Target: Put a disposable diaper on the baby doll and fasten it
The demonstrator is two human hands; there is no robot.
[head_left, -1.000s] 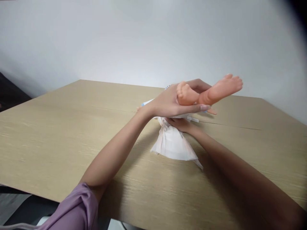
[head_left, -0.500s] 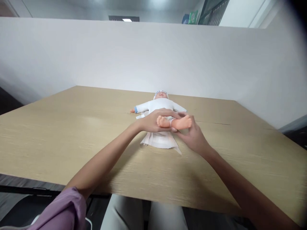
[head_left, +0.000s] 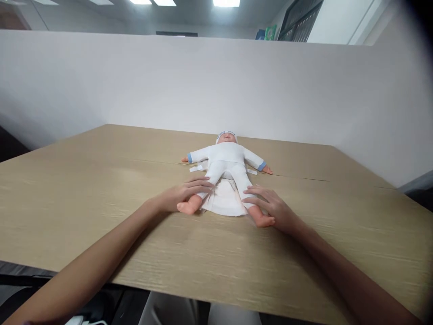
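A baby doll point(head_left: 226, 153) lies on its back, head away from me, in a white outfit with blue cuffs and a white printed headband. Its arms are stretched out and its legs apart. Under its bottom an unfolded white diaper point(head_left: 225, 201) shows between the legs, with tabs sticking out at both sides of the waist. My left hand point(head_left: 184, 194) rests its outstretched fingers over the lower leg on the left, above the bare foot. Across the other lower leg lie the spread fingers of my right hand point(head_left: 270, 205). Both thumbs are partly hidden.
The wide wooden table point(head_left: 111, 194) has a seam across it near the doll's arms. A white partition wall point(head_left: 169, 85) stands at the table's far edge. Below the near edge are my knees point(head_left: 233, 313).
The doll's legs, held up together in both hands before, are now down and spread apart on the table. My hands have separated to either side, and the diaper shows more fully.
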